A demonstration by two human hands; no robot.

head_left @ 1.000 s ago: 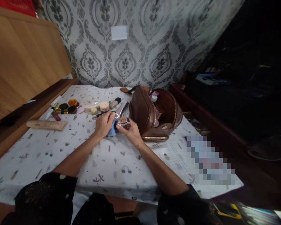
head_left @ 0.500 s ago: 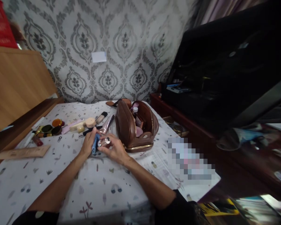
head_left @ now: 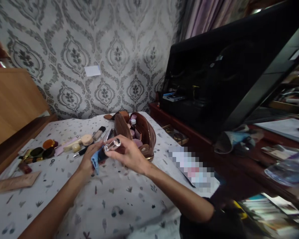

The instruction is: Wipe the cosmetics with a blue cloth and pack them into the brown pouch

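My right hand (head_left: 132,154) is closed around a small shiny cosmetic bottle (head_left: 112,145) with a clear, silvery end and a darker part below. My left hand (head_left: 87,160) grips a blue cloth (head_left: 95,161), which lies against the bottle's dark part. Just behind the hands, a brown makeup bag (head_left: 149,134) stands unzipped with several cosmetics inside; my right hand hides part of its front. Left of the bag lie a foundation bottle (head_left: 99,133) with a black cap and a round beige compact (head_left: 86,139).
More cosmetics lie leftward, including an amber-lidded jar (head_left: 49,143) and a beige tube (head_left: 17,182). A wooden panel (head_left: 12,103) borders the left side. To the right are a blurred-out flat object (head_left: 191,169), a tray with glasses (head_left: 175,134) and a large black television (head_left: 214,76).
The view has swung to the right, so the table things sit further left. The bottle is now tilted, and more of it and of the blue cloth shows between my hands.
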